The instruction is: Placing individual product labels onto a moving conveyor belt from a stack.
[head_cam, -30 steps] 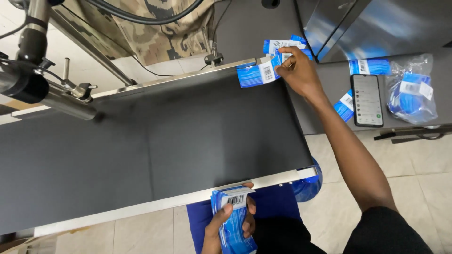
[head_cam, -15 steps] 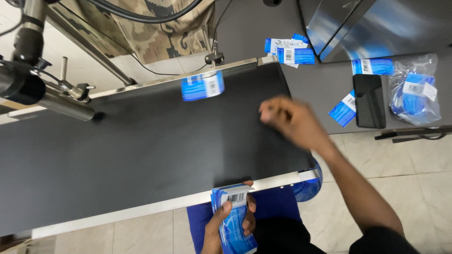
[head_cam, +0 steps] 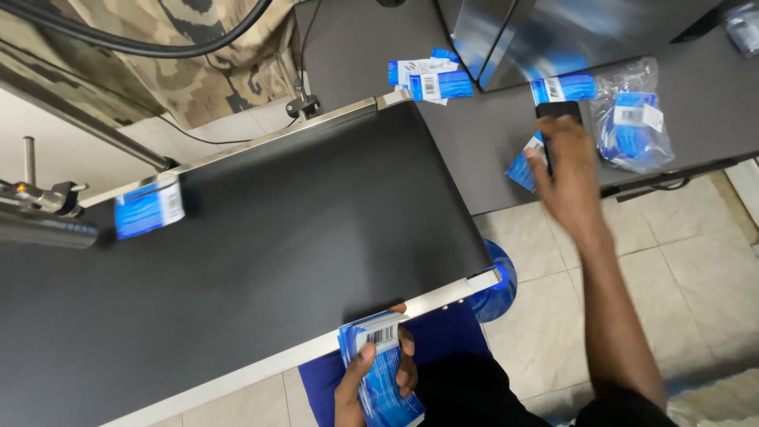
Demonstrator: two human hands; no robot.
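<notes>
1. Two bare hands are working over a wide black conveyor belt point(head_cam: 261, 245) with a pale metal edge rail.
2. At 6 o'clock, the left hand point(head_cam: 371, 379) is holding a thick stack of flat blue plastic packets with white barcode labels point(head_cam: 379, 368) just below the near rail; its grip is pinching the stack, thumb on one side and fingers curled round the other.
3. At 2 o'clock, the right hand point(head_cam: 568, 170) is reaching out over the dark grey desk point(head_cam: 490, 150) beside the belt. It is blurred, so whether its grip is spread or pressed together cannot be told.
4. That hand is lying over a black phone point(head_cam: 558, 111) and a small blue packet point(head_cam: 522, 168), which is peeking out at 9 o'clock of the palm.
5. One blue packet with a white label point(head_cam: 149, 207) is riding alone on the belt at 9 o'clock, near the far rail and well apart from both hands.
6. At 12 o'clock, a loose cluster of blue and white labelled packets point(head_cam: 429, 79) is lying on the desk near the belt's corner.
7. Another blue packet point(head_cam: 563, 87) is lying just above the phone, beside a shiny metal box point(head_cam: 569, 32).
8. At 2 o'clock, a clear plastic bag holding blue items point(head_cam: 632, 119) is sitting on the desk just beside the right hand.
</notes>
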